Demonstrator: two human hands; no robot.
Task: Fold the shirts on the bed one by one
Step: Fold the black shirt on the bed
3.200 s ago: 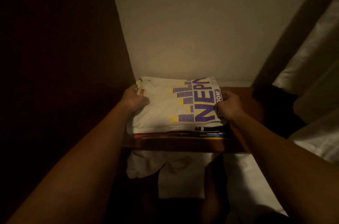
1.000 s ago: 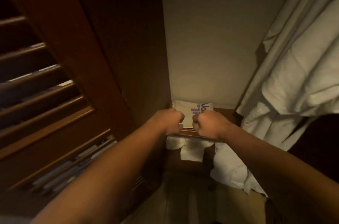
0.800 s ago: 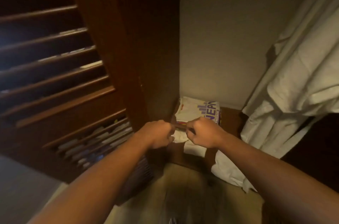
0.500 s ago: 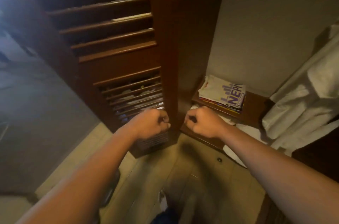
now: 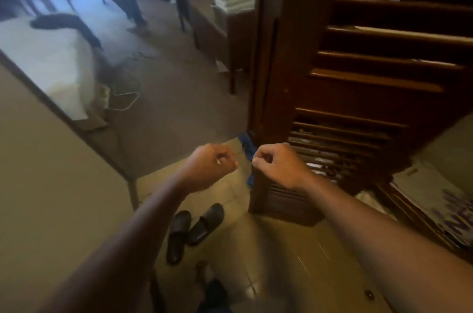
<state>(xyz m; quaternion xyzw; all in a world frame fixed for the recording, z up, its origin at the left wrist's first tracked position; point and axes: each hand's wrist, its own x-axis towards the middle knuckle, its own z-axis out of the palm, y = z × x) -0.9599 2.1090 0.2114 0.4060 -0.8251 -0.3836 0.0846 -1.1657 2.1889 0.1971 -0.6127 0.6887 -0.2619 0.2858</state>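
Both hands, left hand point(image 5: 210, 164) and right hand point(image 5: 277, 165), are curled, holding nothing. A dark shirt point(image 5: 64, 24) lies on the bed point(image 5: 43, 56); probably soft, floppy, so grab the shoulders.

The louvred wardrobe door point(image 5: 332, 97) stands open, its edge just beyond the right hand point(image 5: 279, 166) — it blocks passage to the right. Left of the door, bare floor point(image 5: 174, 97) runs open toward the bed point(image 5: 43, 56). Below the door's foot, a pair of dark slippers point(image 5: 192, 230) lies on the tiles — beside them a beige wall point(image 5: 51, 184) closes off the left.
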